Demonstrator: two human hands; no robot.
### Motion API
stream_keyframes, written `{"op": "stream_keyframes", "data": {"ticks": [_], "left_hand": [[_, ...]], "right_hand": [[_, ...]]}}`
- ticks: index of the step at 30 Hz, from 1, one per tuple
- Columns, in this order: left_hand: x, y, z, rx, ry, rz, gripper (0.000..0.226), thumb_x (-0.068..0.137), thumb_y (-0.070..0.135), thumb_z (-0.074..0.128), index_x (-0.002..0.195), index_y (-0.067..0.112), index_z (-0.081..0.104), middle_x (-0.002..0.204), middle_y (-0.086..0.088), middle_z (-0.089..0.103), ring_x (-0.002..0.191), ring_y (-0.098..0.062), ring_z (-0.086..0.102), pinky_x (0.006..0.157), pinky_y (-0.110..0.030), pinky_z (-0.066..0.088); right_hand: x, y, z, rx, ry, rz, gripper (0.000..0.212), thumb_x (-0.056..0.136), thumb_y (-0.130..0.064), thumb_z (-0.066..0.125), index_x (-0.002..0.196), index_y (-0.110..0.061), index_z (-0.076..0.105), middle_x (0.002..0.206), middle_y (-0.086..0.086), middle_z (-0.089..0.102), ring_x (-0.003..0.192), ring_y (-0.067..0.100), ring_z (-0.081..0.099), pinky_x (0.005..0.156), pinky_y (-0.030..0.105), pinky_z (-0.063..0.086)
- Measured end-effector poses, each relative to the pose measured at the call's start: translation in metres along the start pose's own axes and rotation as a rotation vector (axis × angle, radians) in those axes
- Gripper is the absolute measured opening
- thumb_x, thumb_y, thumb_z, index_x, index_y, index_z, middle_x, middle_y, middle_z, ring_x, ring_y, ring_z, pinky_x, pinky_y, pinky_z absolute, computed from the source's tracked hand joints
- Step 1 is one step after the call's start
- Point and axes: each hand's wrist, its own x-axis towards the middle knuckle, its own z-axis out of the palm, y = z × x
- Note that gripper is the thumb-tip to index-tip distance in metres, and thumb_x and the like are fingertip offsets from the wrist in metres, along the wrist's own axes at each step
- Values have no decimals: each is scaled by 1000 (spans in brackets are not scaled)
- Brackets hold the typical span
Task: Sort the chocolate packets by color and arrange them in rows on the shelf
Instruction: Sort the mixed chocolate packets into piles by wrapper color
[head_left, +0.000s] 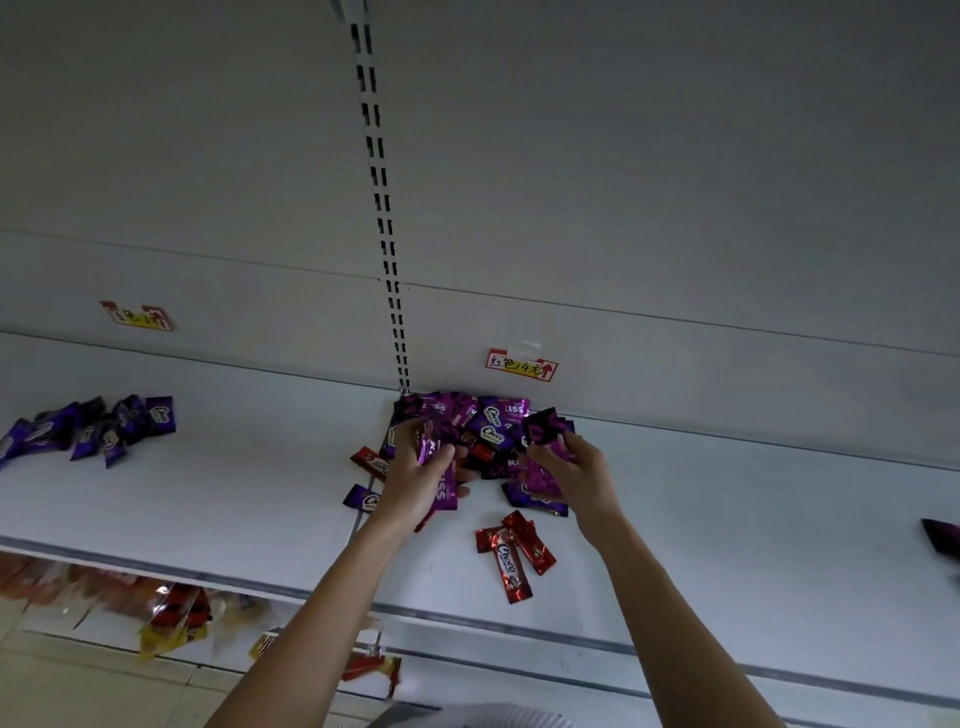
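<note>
Two hands are digging at the mixed pile (491, 434) on the shelf (234, 493); the left hand (415, 475) is clutching magenta packets (445, 491), the right hand (571, 467) dark packets (543, 428); red packets (511, 558) are lying just before the pile, nearer the right hand.

Price label (521, 365), slotted upright (382, 208)

Right edge cuts a dark packet (943, 543) — lower-shelf goods (171, 613) are blurred.

"Choco" is being shown on a red packet (510, 561) and purple packets (492, 415); "KISS" on magenta packets (447, 488); "红包14元" on a shelf tag (521, 365).
</note>
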Motion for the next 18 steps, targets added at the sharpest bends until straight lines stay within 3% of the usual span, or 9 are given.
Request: {"op": "stream_keyframes", "data": {"ticks": [3,6,9,11,13,14,16,18], "left_hand": [[-1,-2,-2,-87,-24,-41,49,88,5,57,122,34,37,100,1,58,67,0,66,57,-17,52],[-3,0,-1,-274,-83,-125,46,87,3,55,123,29,45,99,-7,59,77,-15,65,73,-35,53],[-2,-2,-2,-352,-97,-194,38,94,9,44,128,26,40,98,-8,59,82,-21,64,73,-43,54],[-2,-3,-6,-294,-109,-223,48,95,5,41,129,39,37,115,-11,58,99,-27,63,77,-51,54],[-1,-5,-14,-221,-121,-204,67,93,3,46,125,60,32,139,-8,42,119,-32,52,87,-63,46],[-1,-3,-18,-215,-125,-192,76,91,2,48,126,66,26,142,-3,36,122,-32,50,90,-63,45],[-2,3,-26,-209,-108,-169,84,90,-4,48,137,56,14,140,1,35,123,-28,49,93,-52,47],[-2,7,-34,-131,-101,-120,78,87,-8,51,139,43,24,144,-3,35,128,-24,44,98,-44,44]], "right_hand": [[-9,3,3,-48,-14,-31,5,86,-9,61,89,-13,60,82,9,69,76,23,68,76,38,56],[-14,6,3,-50,-30,-6,18,88,-4,57,101,-16,57,85,7,66,77,23,67,72,41,57],[-20,8,4,-79,-54,17,34,90,-4,54,120,-17,50,93,6,63,75,18,62,60,29,56],[-24,7,5,-93,-58,17,35,92,-5,50,124,-21,46,90,2,60,72,13,57,57,23,51],[-24,7,7,-92,-51,34,39,94,-6,47,129,-22,42,87,1,57,71,12,54,58,22,50],[-23,6,9,-98,-45,44,43,94,-6,46,133,-21,39,89,2,57,72,13,55,59,23,52],[-23,5,12,-104,-43,61,52,94,-6,46,141,-23,31,102,7,58,78,15,60,61,27,57],[-26,1,14,-84,-57,57,59,94,-4,46,143,-30,25,106,6,59,80,18,65,62,32,59]]}}
